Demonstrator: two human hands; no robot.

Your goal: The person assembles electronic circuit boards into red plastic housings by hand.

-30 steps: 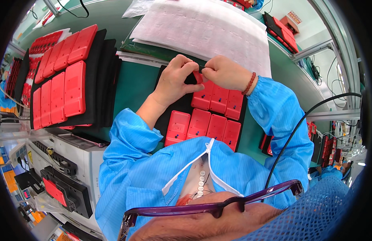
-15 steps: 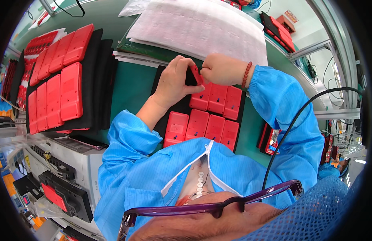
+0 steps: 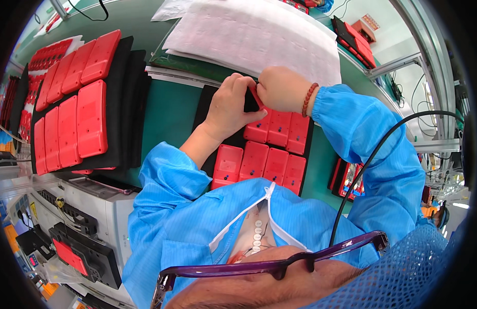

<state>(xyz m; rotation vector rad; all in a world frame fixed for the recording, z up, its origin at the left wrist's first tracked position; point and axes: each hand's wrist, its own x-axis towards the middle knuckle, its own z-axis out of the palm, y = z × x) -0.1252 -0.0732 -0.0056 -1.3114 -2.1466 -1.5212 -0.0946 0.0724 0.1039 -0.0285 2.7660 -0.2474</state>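
My left hand (image 3: 225, 108) grips a red plastic case (image 3: 256, 98) stood up on edge, thumb on its near end and fingers on the far one. Against the case's right side, my right hand (image 3: 283, 90) is closed with the fingers curled in; what they hold, if anything, is hidden. Below my hands, a black foam tray (image 3: 207, 164) bears two rows of similar red cases (image 3: 253, 160). Small dark blue spots show on several of these cases.
At the left, stacked black foam trays (image 3: 126, 103) carry more red cases (image 3: 92, 118). White foam sheets (image 3: 248, 38) lie across the far side. A grey machine (image 3: 112, 216) stands at lower left. A black cable (image 3: 375, 154) arcs past my right arm.
My right hand has moved slightly left, closer against the held case, and now covers more of it. My left hand has shifted very little and keeps its hold.
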